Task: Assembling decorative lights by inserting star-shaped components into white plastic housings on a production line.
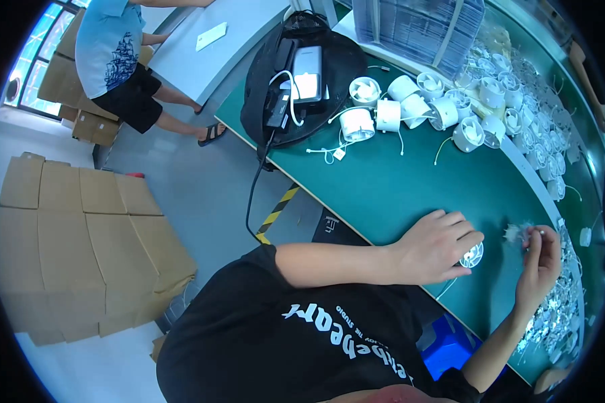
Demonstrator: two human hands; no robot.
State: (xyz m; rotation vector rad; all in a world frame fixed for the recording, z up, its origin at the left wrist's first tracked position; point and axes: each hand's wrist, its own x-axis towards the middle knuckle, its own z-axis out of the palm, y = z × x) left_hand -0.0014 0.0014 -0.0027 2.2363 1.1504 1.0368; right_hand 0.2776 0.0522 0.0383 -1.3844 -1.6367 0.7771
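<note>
On the green bench top (383,195), my left hand (427,248) is closed around a white round plastic part (472,255) with open spokes. A thin white wire (446,289) trails from under that hand. My right hand (543,258) is raised to the right of it, thumb and fingers pinched together. Next to those fingertips is a small, blurred, translucent whitish piece (516,233), apart from the round part. Several white cylindrical housings (357,125) with short wires stand beyond my hands, at the far side of the bench.
A black round bag (252,101) holds a silver-white device (308,74) and cables. Stacked clear trays (410,30) stand at the back. Loose small parts (551,316) heap along the right. A blue stool (449,346) is below; another person (117,60) stands far left near cardboard boxes (81,242).
</note>
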